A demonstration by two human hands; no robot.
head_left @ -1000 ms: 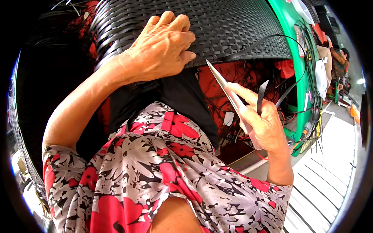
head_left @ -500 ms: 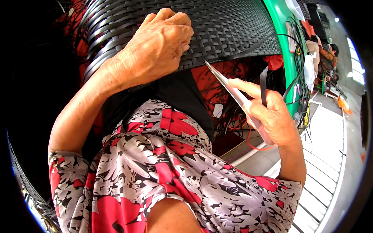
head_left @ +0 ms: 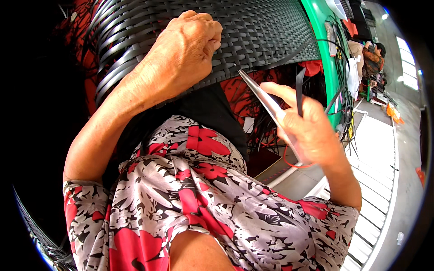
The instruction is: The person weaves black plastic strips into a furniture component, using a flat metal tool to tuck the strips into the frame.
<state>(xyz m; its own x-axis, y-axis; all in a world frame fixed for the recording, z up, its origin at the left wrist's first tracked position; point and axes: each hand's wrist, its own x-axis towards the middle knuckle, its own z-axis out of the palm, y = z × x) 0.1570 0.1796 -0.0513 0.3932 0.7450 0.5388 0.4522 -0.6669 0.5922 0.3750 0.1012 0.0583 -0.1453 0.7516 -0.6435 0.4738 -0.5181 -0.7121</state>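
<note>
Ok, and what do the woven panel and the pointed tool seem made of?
Woven panel: probably plastic, black and semi-gloss; its smooth, flat strands catch soft highlights.
Pointed tool: likely metal, smooth and silvery, given its bright sheen; the held end is blurred.

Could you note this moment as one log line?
left hand: curled at black woven panel, grip hidden | right hand: holding pointed metal tool, black strip between fingers | tool tip: near panel's lower edge
</note>
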